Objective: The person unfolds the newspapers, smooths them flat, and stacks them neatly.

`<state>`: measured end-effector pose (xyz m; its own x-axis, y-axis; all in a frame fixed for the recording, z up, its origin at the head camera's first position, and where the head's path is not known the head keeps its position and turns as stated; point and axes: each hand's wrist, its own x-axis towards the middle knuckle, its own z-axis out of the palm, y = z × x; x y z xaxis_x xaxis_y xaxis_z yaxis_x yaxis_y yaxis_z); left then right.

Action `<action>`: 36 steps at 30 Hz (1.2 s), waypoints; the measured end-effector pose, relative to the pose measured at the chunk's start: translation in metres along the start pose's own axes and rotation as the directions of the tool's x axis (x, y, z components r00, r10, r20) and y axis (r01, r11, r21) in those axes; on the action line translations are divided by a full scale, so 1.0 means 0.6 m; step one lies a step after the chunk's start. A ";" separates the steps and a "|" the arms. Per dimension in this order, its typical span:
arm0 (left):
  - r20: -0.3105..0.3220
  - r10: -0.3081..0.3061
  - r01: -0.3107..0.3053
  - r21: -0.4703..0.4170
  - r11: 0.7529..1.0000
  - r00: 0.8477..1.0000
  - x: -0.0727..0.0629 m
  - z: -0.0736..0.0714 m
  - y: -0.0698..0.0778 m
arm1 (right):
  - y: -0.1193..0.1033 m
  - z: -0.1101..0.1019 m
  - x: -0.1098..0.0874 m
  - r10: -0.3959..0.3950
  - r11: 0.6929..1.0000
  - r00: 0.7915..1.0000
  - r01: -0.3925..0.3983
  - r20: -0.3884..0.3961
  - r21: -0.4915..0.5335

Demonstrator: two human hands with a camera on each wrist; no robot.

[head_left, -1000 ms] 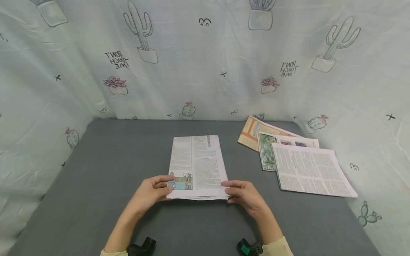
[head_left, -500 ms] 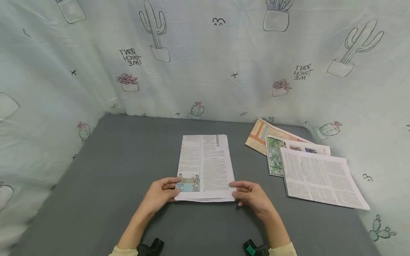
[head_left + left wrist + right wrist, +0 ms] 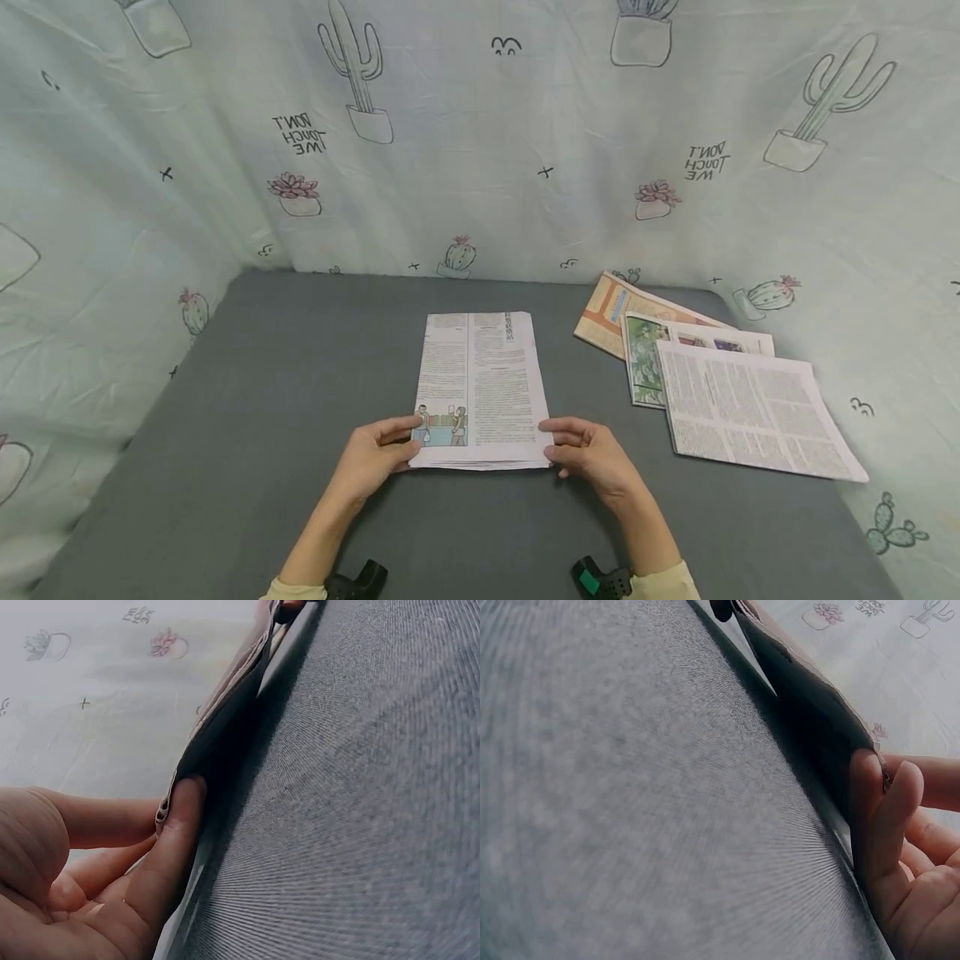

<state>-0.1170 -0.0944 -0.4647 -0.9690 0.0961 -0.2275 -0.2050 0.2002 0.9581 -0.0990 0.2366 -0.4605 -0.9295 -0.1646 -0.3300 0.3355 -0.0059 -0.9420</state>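
Observation:
A folded newspaper (image 3: 487, 379), printed with text columns and a small coloured cartoon at its lower left, is at the middle of the table in the head view. My left hand (image 3: 378, 454) pinches its near left corner, thumb on top and fingers beneath. At the near right corner my right hand (image 3: 588, 454) grips it the same way. Both wrist views show the near edge of the paper (image 3: 217, 712) raised off the cloth, with a dark gap below. In the right wrist view the fingertips (image 3: 866, 769) sit under that edge.
To the right lie several more folded newspapers, overlapping: an orange one (image 3: 600, 321) at the back, one with a green picture (image 3: 645, 358), and a text-covered one (image 3: 757, 408) in front. The grey table (image 3: 300, 358) backs onto a cactus-print curtain (image 3: 465, 125).
The head view has shifted, so the whole scene appears further right than a second ago. Both hands keep their hold on the newspaper, which stays in nearly the same place on the table.

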 end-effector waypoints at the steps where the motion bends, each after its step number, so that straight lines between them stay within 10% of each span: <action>1: -0.002 -0.001 0.001 0.002 1.000 1.000 0.000 0.001 0.000 | 0.000 -0.001 -0.001 -0.003 1.000 1.000 0.003 0.000 -0.005; 17: 0.014 0.013 -0.013 -0.009 1.000 1.000 -0.008 0.001 0.011 | 0.001 0.000 -0.011 -0.035 0.998 0.999 0.034 -0.027 -0.046; 25: -0.079 0.186 -0.157 0.281 0.947 0.979 -0.023 0.017 0.042 | -0.001 0.016 -0.002 -0.040 0.999 0.997 0.039 -0.073 -0.014; 36: 0.241 0.327 -0.360 0.105 0.927 0.914 0.002 0.147 0.060 | -0.004 0.025 -0.004 -0.118 0.992 0.993 0.118 -0.014 -0.039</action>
<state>-0.1132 -0.0014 -0.4458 -0.9195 0.3880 0.0638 0.1730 0.2534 0.9518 -0.0949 0.2223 -0.4567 -0.9648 -0.1485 -0.2171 0.2176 0.0130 -0.9760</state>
